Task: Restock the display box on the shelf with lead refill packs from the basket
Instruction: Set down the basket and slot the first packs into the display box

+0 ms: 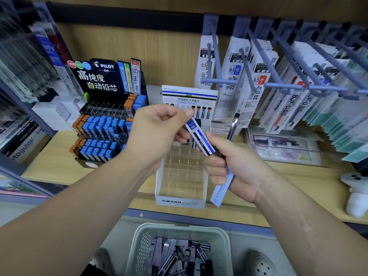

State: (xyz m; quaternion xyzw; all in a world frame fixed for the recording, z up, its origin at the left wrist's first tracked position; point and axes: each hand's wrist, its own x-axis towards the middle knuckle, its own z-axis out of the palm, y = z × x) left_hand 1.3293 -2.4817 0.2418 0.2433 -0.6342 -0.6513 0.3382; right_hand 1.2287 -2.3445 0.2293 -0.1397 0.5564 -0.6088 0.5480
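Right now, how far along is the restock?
Early. Done: little, as the display box shows mostly empty compartments. In hand: the left hand pinches a 0.5 HB pack by its top, and the right hand grips spare packs. Left: slot these, then the many packs in the basket.

Both forearms are bare from the fingers back to the elbows. The left hand [155, 134] and the right hand [242, 170] have short, trimmed nails. Far behind the left fingers, under the elbow, shows a patch of dark clothing [93, 270]. Below the fingers are a pale left clog [103, 257] and a perforated right clog [261, 263].
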